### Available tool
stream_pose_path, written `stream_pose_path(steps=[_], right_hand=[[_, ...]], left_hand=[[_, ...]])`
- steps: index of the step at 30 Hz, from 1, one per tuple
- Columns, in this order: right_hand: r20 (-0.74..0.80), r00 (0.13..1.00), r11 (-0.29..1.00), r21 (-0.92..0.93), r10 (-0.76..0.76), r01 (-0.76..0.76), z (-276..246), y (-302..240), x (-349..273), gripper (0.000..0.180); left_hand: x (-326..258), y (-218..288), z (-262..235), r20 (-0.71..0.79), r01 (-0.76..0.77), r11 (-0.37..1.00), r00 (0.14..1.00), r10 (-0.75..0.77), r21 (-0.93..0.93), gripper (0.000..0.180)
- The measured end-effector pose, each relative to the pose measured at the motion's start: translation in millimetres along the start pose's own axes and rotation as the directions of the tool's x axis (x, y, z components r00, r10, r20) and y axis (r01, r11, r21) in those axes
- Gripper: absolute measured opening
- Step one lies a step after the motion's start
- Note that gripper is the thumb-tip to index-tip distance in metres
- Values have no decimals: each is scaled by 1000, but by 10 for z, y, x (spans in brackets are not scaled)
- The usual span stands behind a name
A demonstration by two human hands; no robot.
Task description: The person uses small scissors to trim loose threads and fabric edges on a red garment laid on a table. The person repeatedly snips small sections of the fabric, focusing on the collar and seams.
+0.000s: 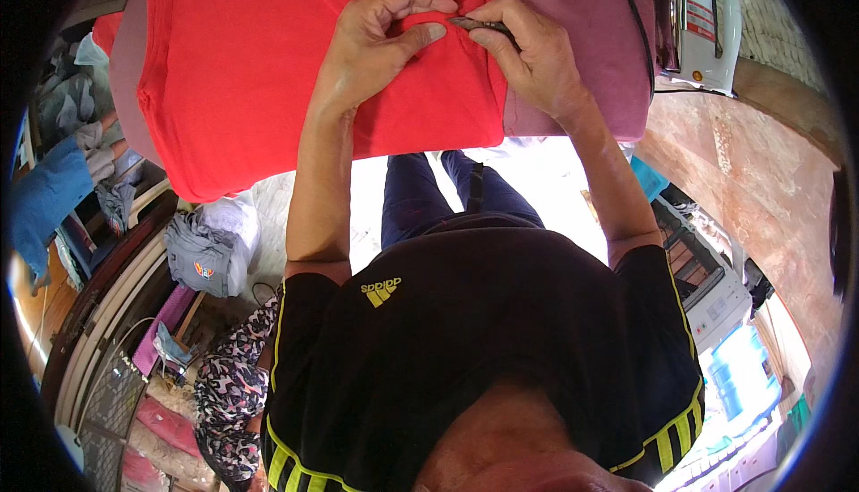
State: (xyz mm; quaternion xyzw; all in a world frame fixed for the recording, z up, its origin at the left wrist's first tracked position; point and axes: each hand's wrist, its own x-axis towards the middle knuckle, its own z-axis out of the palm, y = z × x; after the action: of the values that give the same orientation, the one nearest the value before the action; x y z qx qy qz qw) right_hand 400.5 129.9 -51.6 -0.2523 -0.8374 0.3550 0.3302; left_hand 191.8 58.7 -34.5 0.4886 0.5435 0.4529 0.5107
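A red cloth piece point(259, 63), perhaps a garment, lies over a mauve padded surface point(586, 27) and hangs past its near edge. My left hand point(385, 40) pinches a fold of it near the far edge, thumb and forefinger closed on the fabric. Between the thumb and fingers of my right hand point(532, 49) is a small dark metal tool point(481, 24) with a pointed end, looking like thread snips. Its tip points left and meets the red fold beside my left fingertips. Whether its blades are apart is too small to tell.
A white clothes iron point(705, 22) stands to the right of the padded surface, and a black cord point(637, 9) runs along that side. At left are a grey bag point(201, 255) and piled cloth. Behind on the left is a person in patterned clothing point(234, 385). A blue water bottle point(743, 380) stands lower right.
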Motion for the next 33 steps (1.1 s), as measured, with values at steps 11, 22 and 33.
stream_pose_path(steps=[11, 22, 33], right_hand=[[-67, 991, 993, -33, -112, 110, -49, 67, 2, 21], [-66, 998, 991, 130, 15, -6, -119, -67, 157, 28], [101, 995, 1000, -15, 5, -3, -92, 1, 62, 22]], left_hand=[[-13, 70, -8, 24, 85, 995, 996, -84, -49, 30], [-1, -8, -10, -10, -73, 992, 997, 72, -103, 28], [-301, -177, 185, -269, -195, 730, 843, 466, 654, 15]])
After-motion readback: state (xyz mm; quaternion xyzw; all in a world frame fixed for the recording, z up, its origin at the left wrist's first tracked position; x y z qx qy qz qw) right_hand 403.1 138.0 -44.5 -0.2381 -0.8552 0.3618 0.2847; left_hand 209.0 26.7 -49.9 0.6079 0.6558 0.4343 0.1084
